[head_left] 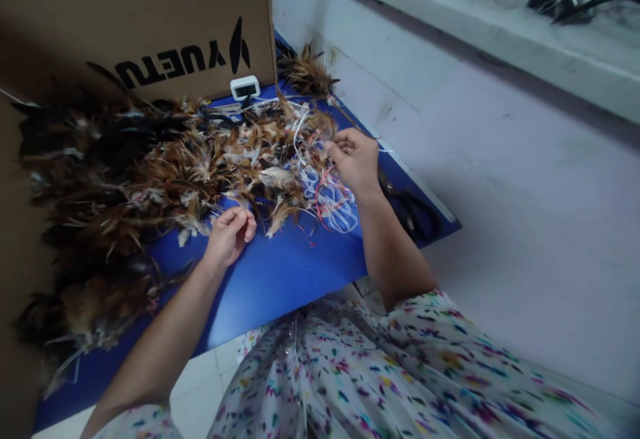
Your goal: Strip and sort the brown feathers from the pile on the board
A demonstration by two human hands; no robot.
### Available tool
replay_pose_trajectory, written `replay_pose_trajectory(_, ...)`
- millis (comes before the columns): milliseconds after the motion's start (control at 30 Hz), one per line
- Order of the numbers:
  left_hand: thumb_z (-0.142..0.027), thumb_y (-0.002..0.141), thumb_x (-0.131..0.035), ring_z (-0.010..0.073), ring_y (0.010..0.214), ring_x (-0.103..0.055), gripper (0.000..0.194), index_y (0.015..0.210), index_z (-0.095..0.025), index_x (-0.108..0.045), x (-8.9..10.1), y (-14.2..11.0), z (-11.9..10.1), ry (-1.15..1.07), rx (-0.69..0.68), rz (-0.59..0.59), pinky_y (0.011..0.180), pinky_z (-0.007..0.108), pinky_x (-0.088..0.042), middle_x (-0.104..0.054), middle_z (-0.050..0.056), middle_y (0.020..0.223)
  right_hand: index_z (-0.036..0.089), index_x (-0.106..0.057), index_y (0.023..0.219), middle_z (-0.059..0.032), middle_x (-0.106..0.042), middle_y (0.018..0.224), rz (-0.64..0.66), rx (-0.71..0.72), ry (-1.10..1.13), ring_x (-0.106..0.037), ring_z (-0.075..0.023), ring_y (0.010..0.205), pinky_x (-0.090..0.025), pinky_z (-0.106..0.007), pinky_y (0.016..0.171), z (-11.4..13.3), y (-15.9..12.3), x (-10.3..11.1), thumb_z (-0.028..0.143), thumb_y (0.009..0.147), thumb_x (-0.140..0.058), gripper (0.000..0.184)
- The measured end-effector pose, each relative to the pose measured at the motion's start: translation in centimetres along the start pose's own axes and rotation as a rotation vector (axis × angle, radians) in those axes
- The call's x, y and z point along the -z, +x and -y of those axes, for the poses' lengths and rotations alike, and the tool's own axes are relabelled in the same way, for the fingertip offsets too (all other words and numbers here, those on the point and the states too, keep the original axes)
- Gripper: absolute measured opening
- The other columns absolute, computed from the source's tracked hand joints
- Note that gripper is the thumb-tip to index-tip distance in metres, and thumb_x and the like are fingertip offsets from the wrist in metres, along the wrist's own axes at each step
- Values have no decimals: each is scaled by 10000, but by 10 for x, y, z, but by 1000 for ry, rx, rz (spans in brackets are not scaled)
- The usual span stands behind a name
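A broad heap of brown, black and whitish feathers (pixel 200 159) spreads over the blue tabletop (pixel 280 272). My left hand (pixel 231 234) is closed at the front edge of the heap, fingertips curled together; what they hold, if anything, is hidden. At the heap's right end, my right hand (pixel 356 159) pinches thumb and forefinger beside a blurred brown feather (pixel 324 124), which seems to be in its grip. Just below those fingers lies a tangle of clear and whitish ribbon (pixel 337 209), with red string (pixel 318 196) running through it.
A large cardboard box (pixel 165 19) stands behind the heap, and a small white device with a dark display (pixel 245 88) sits before it. Black-handled scissors (pixel 413 212) lie at the right edge by the wall (pixel 500 179). Another feather bunch (pixel 307 71) rests in the far corner.
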State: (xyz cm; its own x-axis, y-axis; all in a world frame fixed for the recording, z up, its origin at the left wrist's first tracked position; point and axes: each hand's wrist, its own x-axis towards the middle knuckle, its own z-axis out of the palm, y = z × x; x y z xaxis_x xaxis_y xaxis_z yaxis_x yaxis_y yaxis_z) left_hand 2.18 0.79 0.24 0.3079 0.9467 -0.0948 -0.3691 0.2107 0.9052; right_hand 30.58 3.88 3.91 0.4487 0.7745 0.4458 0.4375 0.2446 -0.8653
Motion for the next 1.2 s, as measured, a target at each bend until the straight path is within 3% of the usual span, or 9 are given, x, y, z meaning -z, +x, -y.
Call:
replay_pose_trajectory(100,-412,629,-912,55,415,-499,375,698,-129,-677,-9,-5,-6,40,2,-27,396,169,-360,-655,9,589,224,-573,744,51,-606,627,66,-31,236,-578,-104,579,-486,-251,582,9,-5,-4,357,808,-733,218)
replay_pose_trajectory(233,-474,619,-908,49,371,-453,451,681,-123,-633,-26,-19,-15,42,9,39,364,165,-306,-613,-7,544,209,-642,809,13,-676,726,281,-55,446,-636,-125,634,-526,-263,581,30,-27,-14,547,712,-815,393)
replay_pose_trajectory(433,-475,687,-873,48,387,-456,451,675,-114,-604,-43,-28,-11,-28,54,175,376,173,-319,-587,-11,557,200,-675,783,3,-698,752,563,-122,610,-672,-146,699,-596,-317,698,49,-63,-33,526,642,-874,408)
replay_pose_trajectory(567,-467,701,-867,45,398,-456,440,677,-118,-601,-41,-24,0,-79,83,197,378,167,-311,-563,-25,555,197,-671,783,10,-686,755,625,-159,671,-666,-143,707,-603,-330,749,43,-74,-42,476,645,-886,378)
replay_pose_trajectory(800,-466,678,-881,44,388,-426,446,670,-121,-600,-31,-22,7,-127,191,230,367,161,-284,-530,-28,519,195,-671,804,-7,-671,819,670,-136,590,-663,-146,769,-589,-338,816,35,-78,-45,475,690,-863,358)
replay_pose_trajectory(1033,-478,662,-884,47,376,-428,455,657,-116,-608,-22,-20,9,-124,314,279,352,152,-279,-509,-30,495,194,-679,768,1,-677,774,704,-184,623,-644,-121,689,-579,-273,669,35,-81,-45,494,680,-877,370)
replay_pose_trajectory(1200,-494,691,-859,47,368,-422,452,670,-118,-609,-20,-21,12,-114,338,299,340,149,-271,-505,-32,494,199,-708,753,-2,-691,763,729,-223,607,-636,-118,670,-567,-266,654,32,-81,-44,485,648,-901,360)
